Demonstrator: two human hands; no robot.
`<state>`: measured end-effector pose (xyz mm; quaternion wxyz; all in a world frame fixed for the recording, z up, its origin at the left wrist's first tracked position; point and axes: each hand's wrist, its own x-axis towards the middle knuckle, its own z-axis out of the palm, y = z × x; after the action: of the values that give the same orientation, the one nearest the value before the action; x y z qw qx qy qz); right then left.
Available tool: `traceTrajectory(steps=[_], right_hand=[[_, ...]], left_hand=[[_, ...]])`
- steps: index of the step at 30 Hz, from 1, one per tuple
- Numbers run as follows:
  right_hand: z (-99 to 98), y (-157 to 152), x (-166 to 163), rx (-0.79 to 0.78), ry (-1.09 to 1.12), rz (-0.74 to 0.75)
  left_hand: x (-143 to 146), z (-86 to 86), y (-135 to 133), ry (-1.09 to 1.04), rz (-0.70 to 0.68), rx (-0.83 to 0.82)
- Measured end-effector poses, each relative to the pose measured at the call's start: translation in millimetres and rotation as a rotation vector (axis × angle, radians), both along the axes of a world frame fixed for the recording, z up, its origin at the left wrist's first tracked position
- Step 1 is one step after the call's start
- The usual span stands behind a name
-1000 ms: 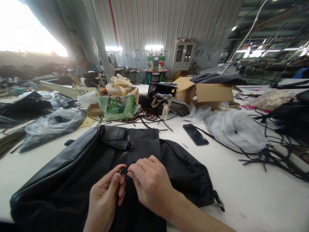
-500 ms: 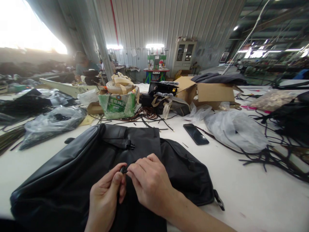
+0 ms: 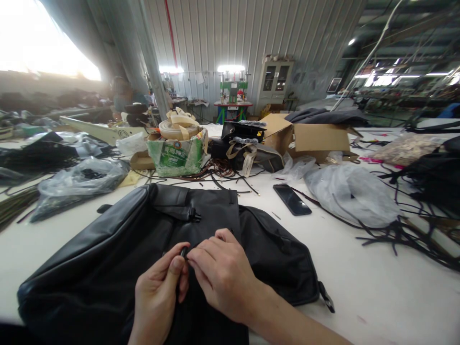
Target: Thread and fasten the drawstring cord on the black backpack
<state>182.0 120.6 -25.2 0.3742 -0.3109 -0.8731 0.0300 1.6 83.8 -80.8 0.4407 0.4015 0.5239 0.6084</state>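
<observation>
A black bag (image 3: 97, 258) lies spread over the table in front of me, its flap and side panel opened out to the right. Above its middle, my left hand (image 3: 160, 285) pinches a small black buckle (image 3: 183, 252) between thumb and forefinger. My right hand (image 3: 224, 273) is closed up against that buckle, its fingertips pressed together; what they grip is mostly hidden. A black side-release clip (image 3: 194, 215) sits on a strap of the bag just beyond my hands. Another dark clip (image 3: 326, 298) hangs from the bag's right corner.
A phone (image 3: 292, 200) lies right of the bag on the white table (image 3: 359, 292). Behind stand a green carton (image 3: 176, 157) with tape rolls and a cardboard box (image 3: 319, 138). Plastic bags (image 3: 352, 194) and black cords (image 3: 395, 232) lie right. A person (image 3: 122, 98) is at back left.
Both hands stay at the buckle over the bag. The right fingertips have shifted very slightly left; the bag and everything around it look the same.
</observation>
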Motion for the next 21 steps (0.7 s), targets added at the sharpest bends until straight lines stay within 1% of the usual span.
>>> traceTrajectory(steps=[5,12,18,21], right_hand=[[1.5,-0.3,-0.8,0.041,0.001,-0.005],[0.1,-0.4,-3.2,0.042,-0.072,-0.039],[3.6,-1.1,-3.6,0.056,-0.128,-0.035],[1.0,0.5,-4.8,0.065,-0.135,-0.037]], left_hand=[[-1.9,-2.5,0.2,0.000,-0.007,-0.007],[-0.9,-3.4,-0.6,-0.035,0.006,-0.026],[-1.1,-2.4,-2.3,0.001,0.003,-0.017],[-1.9,-3.3,-2.7,0.017,-0.001,-0.020]])
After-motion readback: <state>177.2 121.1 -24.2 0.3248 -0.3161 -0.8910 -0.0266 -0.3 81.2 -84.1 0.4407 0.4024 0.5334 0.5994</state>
